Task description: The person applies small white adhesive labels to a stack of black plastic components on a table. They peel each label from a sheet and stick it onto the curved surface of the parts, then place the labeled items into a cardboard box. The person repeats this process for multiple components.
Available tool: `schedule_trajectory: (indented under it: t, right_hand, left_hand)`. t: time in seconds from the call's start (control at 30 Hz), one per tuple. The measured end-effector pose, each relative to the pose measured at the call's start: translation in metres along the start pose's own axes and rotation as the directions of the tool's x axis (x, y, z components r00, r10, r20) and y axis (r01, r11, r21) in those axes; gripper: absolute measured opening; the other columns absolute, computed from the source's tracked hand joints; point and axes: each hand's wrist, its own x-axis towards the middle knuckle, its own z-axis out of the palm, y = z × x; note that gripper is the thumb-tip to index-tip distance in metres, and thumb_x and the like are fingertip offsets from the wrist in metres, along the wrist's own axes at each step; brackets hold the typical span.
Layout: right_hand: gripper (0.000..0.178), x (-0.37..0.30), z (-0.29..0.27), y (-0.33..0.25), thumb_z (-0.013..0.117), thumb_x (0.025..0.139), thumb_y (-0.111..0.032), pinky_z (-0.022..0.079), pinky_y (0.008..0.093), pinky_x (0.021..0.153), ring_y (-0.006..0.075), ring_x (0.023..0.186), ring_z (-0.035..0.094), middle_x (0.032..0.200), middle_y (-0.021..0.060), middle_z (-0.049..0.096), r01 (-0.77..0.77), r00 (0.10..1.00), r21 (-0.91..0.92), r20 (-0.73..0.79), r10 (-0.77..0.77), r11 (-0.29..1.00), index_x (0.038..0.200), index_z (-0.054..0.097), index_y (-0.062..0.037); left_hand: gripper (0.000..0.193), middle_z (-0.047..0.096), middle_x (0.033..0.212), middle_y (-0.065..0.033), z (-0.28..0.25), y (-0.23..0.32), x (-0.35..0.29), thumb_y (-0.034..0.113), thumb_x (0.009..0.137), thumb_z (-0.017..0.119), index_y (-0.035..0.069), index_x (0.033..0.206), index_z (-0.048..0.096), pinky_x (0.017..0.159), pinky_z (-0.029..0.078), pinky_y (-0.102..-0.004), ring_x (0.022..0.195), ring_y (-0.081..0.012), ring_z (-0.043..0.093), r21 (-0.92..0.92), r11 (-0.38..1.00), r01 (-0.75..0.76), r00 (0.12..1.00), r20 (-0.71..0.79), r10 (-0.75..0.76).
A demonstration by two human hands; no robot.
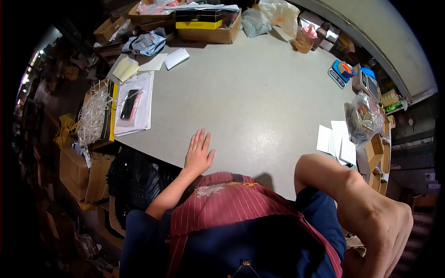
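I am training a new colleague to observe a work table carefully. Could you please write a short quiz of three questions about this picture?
1. True or false: the left hand lies flat and open on the grey table, holding nothing.
2. What lies inside the clear bag on the white papers near the table's left edge?
A. a dark phone
B. a pair of scissors
C. a roll of tape
3. Fill in: the pink-capped bottle stands at the table's ____ edge, beside the cardboard box.

Key
1. True. The right hand is out of view; only that elbow and forearm show.
2. A
3. far
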Motion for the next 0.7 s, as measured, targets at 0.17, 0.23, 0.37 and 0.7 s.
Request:
schedule_trajectory:
  t: [0.17,0.23,0.37,0.7]
  right_hand:
    - [0.030,0.014,-0.014,-0.002,0.063,0.062,0.012,0.042,0.0442,0.065,0.0049,0.043,0.036,0.080,0.0051,0.078,-0.123,0.978,-0.007,0.170,0.122,0.992,0.043,0.051,-0.0077]
    - [0.029,0.008,-0.018,-0.006,0.064,0.061,0.011,0.043,0.0436,0.064,0.0050,0.043,0.036,0.080,0.0054,0.078,-0.159,0.971,0.159,0.206,0.124,0.974,0.043,0.051,-0.0075]
    - [0.032,0.002,-0.017,-0.012,0.065,0.063,0.013,0.044,0.0396,0.064,0.0051,0.046,0.044,0.077,0.0053,0.077,-0.257,0.956,0.172,0.190,0.224,0.951,0.043,0.050,-0.0075]
    - [0.034,0.010,-0.018,0.031,0.062,0.074,0.020,0.053,0.0269,0.071,0.0165,0.077,0.071,0.066,0.0110,0.070,0.126,0.975,0.318,0.134,-0.176,0.940,0.052,0.054,-0.0048]
  left_hand:
    - [0.065,0.032,0.159,-0.0291,0.002,-0.002,0.003,0.027,0.098,0.058,-0.005,0.151,0.038,0.122,0.025,-0.0538,0.149,-0.0446,0.029,-0.038,0.999,-0.008,1.000,0.010,0.008]
    - [0.065,0.032,0.159,-0.0289,0.002,-0.002,0.001,0.027,0.098,0.058,-0.005,0.151,0.038,0.122,0.025,-0.0537,0.149,-0.0444,0.029,-0.042,0.999,0.002,1.000,0.009,-0.001]
    - [0.065,0.032,0.159,-0.0284,0.003,-0.004,-0.007,0.027,0.098,0.058,-0.005,0.151,0.038,0.122,0.024,-0.0535,0.149,-0.0441,0.028,-0.044,0.998,0.034,0.999,0.009,-0.033]
    - [0.064,0.033,0.158,-0.0284,0.001,0.001,0.000,0.028,0.098,0.059,-0.006,0.149,0.040,0.123,0.023,-0.0525,0.149,-0.0429,0.029,-0.041,0.999,0.018,1.000,0.010,-0.017]
